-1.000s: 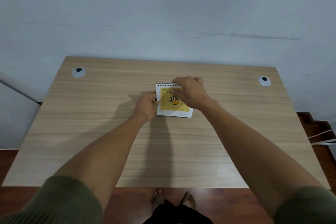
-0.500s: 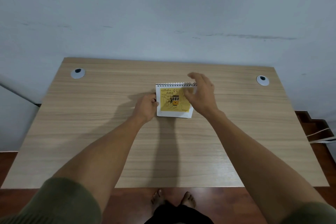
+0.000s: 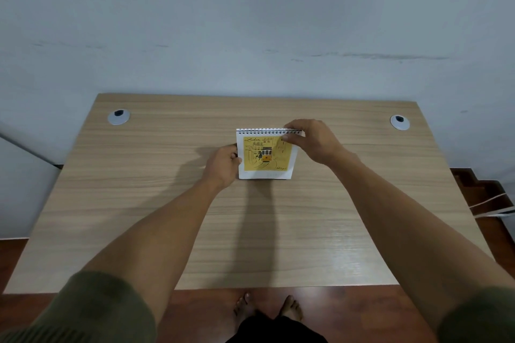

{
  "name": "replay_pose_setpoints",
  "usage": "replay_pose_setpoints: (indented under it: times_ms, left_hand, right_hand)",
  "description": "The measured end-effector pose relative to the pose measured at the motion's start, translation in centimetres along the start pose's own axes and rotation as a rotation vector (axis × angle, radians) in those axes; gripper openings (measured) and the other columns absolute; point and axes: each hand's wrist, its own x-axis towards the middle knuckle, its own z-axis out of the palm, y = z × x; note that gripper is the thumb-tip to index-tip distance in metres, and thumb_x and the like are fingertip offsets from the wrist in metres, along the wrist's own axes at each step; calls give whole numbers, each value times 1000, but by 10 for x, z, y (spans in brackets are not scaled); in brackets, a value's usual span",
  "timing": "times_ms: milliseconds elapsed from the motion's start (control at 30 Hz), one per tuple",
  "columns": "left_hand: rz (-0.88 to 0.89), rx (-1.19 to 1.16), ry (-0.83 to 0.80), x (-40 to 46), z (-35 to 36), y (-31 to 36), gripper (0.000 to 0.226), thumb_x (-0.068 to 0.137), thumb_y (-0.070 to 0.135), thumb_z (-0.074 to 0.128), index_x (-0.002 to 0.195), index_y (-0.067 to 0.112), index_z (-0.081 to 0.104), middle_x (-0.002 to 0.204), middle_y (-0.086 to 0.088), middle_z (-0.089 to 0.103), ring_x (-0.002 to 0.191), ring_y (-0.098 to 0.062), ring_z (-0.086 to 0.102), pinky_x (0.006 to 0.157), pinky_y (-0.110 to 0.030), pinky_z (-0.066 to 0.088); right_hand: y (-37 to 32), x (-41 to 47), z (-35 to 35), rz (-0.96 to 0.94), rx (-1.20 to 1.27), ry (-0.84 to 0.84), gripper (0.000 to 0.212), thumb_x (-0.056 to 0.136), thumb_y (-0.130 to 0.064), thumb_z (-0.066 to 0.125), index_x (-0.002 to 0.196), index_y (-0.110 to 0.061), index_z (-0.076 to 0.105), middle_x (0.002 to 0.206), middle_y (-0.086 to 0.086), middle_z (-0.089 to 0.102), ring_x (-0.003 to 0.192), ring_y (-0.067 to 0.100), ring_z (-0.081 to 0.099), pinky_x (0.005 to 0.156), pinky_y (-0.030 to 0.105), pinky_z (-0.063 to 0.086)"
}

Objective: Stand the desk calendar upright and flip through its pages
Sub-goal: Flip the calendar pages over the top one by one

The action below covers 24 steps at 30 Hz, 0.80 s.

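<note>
The desk calendar [image 3: 266, 157] stands near the middle of the wooden desk [image 3: 250, 231]. Its spiral binding runs along the top, and the page facing me is white with a yellow picture of a tram. My left hand [image 3: 223, 166] grips the calendar's left edge. Pinching the top right corner at the binding is my right hand [image 3: 312, 140], thumb in front and fingers behind. The back of the calendar is hidden.
Two grey cable grommets sit in the desk's far corners, one at the left [image 3: 119, 116] and one at the right [image 3: 400, 122]. A pale wall rises right behind the desk. White cords [image 3: 493, 207] lie on the red floor at the right.
My right hand has lifted off the calendar's front and shifted right to the top right corner. The calendar has risen more upright. My left hand has stayed on the left edge.
</note>
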Motion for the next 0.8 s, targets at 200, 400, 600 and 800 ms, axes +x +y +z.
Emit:
replay_pose_setpoints:
  times_ms: [200,400,600,800]
  left_hand:
    - [28,17,-7,-1,-4,0,28,94,0,57,113,11,75,83,0,65,79,-19,59,77,-28,44]
    - [4,16,4,-3,-3,4,28,95,1,58,116,11,74,86,-1,65,83,-19,59,79,-26,42]
    - [8,26,29,-7,0,5,28,95,2,59,116,11,74,79,8,60,83,-19,59,80,-26,43]
    - [5,28,30,-10,0,5,29,95,3,60,119,13,73,87,2,63,85,-17,60,80,-26,43]
  right_hand:
    - [14,-31,48,336,302,259,84,77,-22,89,144,-14,40,139,10,46,123,24,52,100,37,49]
    - [27,-45,69,485,510,331,35,77,-16,89,90,-11,57,81,1,58,69,13,54,66,28,47]
    - [33,-44,74,508,550,355,36,75,-15,90,83,-16,55,79,0,57,71,16,54,72,36,52]
    - [33,-42,76,488,494,329,33,76,-14,89,78,-14,57,79,4,64,72,18,61,70,39,54]
